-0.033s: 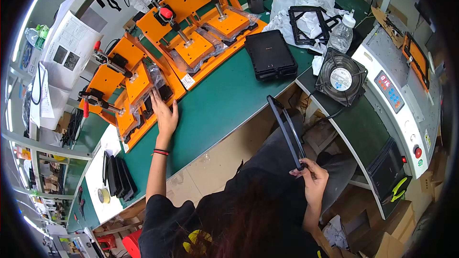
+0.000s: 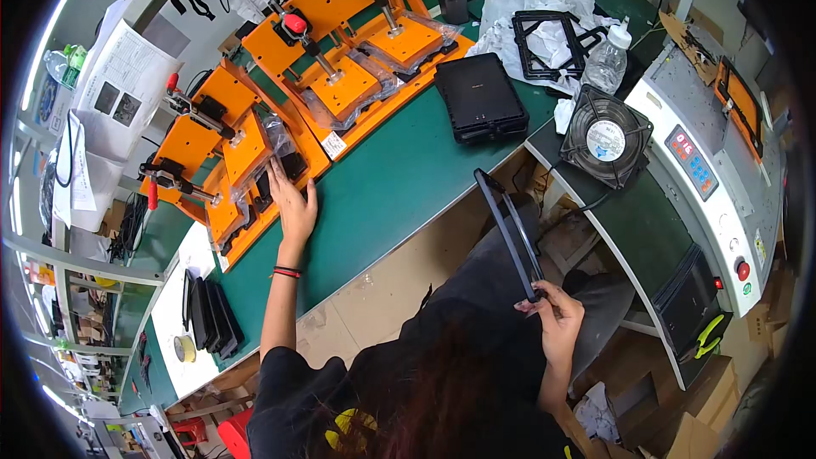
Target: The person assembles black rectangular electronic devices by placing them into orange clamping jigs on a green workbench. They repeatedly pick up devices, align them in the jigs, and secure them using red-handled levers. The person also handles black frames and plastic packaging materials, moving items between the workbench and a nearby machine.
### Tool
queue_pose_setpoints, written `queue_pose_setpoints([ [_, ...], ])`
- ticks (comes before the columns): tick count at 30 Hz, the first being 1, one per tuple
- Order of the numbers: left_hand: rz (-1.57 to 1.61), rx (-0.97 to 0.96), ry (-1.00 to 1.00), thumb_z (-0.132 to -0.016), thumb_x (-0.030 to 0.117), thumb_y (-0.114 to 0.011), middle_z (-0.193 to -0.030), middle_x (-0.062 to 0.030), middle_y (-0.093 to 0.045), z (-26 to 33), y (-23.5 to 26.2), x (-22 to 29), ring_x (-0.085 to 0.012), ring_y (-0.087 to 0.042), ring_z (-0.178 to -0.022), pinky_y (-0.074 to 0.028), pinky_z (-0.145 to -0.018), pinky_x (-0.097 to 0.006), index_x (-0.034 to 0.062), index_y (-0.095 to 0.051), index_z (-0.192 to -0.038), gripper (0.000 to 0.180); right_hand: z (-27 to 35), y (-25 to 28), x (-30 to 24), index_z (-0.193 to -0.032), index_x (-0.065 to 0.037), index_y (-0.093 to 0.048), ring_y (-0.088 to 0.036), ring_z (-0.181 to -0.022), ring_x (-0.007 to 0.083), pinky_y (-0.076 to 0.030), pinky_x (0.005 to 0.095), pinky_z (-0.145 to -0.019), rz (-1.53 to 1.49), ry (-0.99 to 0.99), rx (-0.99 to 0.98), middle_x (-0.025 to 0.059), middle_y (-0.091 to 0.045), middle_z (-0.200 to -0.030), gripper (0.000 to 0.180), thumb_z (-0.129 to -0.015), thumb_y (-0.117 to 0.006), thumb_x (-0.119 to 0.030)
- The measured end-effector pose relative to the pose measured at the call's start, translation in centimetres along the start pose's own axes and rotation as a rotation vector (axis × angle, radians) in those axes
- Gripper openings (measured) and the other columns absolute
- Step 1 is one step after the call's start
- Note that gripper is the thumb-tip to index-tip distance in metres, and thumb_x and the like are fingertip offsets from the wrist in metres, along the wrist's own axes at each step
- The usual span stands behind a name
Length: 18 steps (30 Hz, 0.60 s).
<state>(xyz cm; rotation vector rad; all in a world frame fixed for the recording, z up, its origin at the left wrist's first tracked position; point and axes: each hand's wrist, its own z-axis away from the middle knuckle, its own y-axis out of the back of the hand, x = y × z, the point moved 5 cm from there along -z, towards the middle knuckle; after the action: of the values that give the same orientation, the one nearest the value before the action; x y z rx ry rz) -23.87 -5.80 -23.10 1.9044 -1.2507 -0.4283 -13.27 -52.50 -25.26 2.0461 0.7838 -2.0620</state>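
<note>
Beside the orange jig [image 2: 255, 161], left hand [image 2: 293, 204] is lying flat, released; right hand [image 2: 557, 323] is grasping a black frame [image 2: 510, 234] off the surface [image 2: 399, 187]. Pinched low, it may tip and drop.

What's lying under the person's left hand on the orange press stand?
The left hand rests on the orange press stand, touching a dark flat part wrapped in clear plastic. How far that part extends beneath the palm is covered.
</note>
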Motion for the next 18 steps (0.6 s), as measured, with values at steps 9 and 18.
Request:
queue_pose_setpoints([
  [9,0.275,-0.024,-0.178,-0.083,0.003,-0.055,-0.148,-0.0265,-0.023,1.8,2.2,16.1,-0.0441,-0.02,-0.137,-0.016,-0.112,-0.052,-0.0053,-0.022,-0.14,0.066,0.4,1.2,-1.9,-0.1,0.006,-0.066,-0.07,-0.079,0.0173,-0.054,0.0251,-0.071,0.091,0.024,0.002,0.0126,-0.07,-0.091,0.016,-0.087,-0.058,0.001],
  [18,1.158,-0.266,-0.669,-0.089,0.018,-0.058,-0.131,-0.0258,-0.041,-10.8,2.4,48.3,-0.0381,-0.041,-0.123,-0.03,-0.105,-0.042,-0.0103,-0.032,-0.132,0.058,9.0,6.5,-11.7,-0.085,0.004,-0.069,-0.061,-0.054,0.0173,-0.041,0.028,-0.058,0.597,0.574,0.582,0.0099,-0.068,-0.065,0.022,-0.068,-0.056,-0.002],
])
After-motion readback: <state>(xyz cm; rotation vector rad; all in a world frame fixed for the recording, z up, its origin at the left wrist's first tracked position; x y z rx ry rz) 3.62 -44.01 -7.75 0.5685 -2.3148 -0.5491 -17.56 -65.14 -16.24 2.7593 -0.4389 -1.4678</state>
